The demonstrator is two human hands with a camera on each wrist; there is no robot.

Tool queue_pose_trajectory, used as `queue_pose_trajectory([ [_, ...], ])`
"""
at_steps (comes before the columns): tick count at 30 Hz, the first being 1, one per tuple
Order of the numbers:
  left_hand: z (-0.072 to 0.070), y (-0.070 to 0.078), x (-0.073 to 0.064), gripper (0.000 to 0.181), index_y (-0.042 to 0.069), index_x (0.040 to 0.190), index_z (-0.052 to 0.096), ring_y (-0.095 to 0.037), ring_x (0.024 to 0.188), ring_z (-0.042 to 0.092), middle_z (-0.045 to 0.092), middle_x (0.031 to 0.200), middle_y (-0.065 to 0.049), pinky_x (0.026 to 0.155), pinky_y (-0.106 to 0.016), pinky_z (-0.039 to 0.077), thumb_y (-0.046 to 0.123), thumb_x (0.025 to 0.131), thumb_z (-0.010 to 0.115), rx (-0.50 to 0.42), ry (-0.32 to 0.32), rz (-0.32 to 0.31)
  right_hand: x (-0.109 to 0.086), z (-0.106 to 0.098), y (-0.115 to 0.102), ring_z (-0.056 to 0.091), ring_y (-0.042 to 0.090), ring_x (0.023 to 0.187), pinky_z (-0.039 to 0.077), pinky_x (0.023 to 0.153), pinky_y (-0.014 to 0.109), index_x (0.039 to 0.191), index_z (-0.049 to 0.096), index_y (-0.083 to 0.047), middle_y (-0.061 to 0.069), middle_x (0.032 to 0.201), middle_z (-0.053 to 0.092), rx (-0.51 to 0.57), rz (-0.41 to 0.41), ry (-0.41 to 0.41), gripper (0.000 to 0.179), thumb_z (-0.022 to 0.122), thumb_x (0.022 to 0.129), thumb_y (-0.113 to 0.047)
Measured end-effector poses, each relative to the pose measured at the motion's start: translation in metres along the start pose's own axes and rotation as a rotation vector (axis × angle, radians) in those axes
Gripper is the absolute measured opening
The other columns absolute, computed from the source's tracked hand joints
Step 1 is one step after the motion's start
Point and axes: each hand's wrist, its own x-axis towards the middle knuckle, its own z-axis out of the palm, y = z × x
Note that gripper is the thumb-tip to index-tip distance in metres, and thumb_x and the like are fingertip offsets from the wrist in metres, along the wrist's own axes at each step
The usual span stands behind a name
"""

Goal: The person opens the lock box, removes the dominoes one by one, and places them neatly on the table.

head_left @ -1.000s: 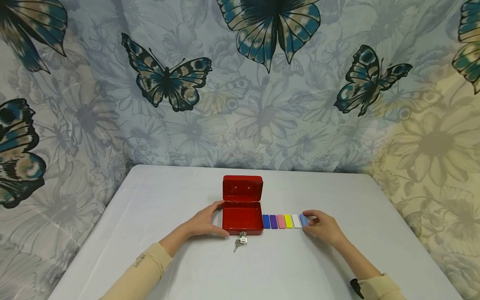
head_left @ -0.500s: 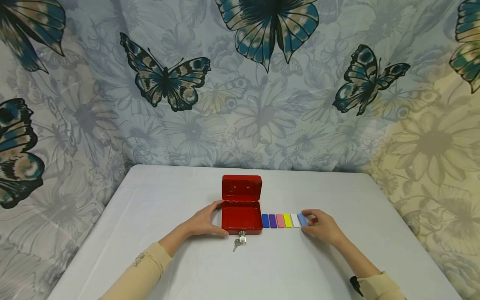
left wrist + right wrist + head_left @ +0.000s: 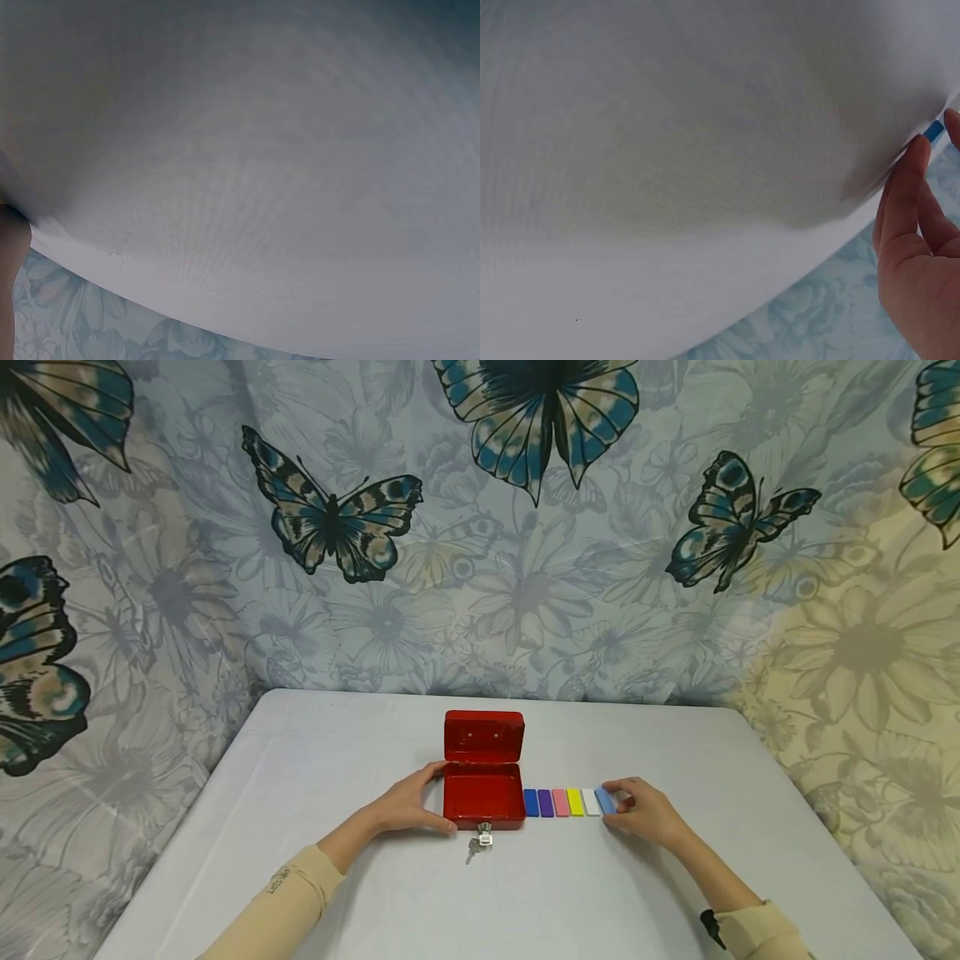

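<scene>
A red metal cash box (image 3: pixel 484 795) stands on the white table with its lid (image 3: pixel 483 737) raised and its tray bare. My left hand (image 3: pixel 401 802) holds the box's left side, forefinger at the back corner and thumb at the front corner. To the right of the box, a row of small rectangular blocks runs dark blue (image 3: pixel 531 802), purple (image 3: pixel 546 802), pink (image 3: pixel 560 802), yellow (image 3: pixel 575 802) and white (image 3: pixel 591 802). At the row's right end my right hand (image 3: pixel 647 812) pinches a tilted light-blue block (image 3: pixel 604 800) between thumb and forefinger. The right wrist view shows the pinched block (image 3: pixel 933 131) partly hidden by fingertips.
A small padlock (image 3: pixel 485 836) hangs at the box's front, with keys (image 3: pixel 473 848) on the table beside it. Behind the white table (image 3: pixel 360 727) is a wall covering (image 3: pixel 525 610) with printed butterflies and flowers.
The light-blue block has shifted very slightly left toward the white one in my right fingers. My left hand and the box have stayed in place.
</scene>
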Motion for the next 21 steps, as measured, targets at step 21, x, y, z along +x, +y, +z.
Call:
queue_pose_trajectory([
  [21, 0.0001, -0.0006, 0.0004, 0.102, 0.017, 0.149, 0.034, -0.024, 0.136, 0.038, 0.042, 0.149, -0.003, 0.11, -0.052, 0.033, 0.048, 0.067, 0.085, -0.007, 0.0, -0.008, -0.0014, 0.0043, 0.0007, 0.053, 0.02, 0.081, 0.045, 0.058, 0.022, 0.119, 0.062, 0.005, 0.016, 0.107, 0.055, 0.005, 0.068, 0.051, 0.047, 0.081, 0.077, -0.005],
])
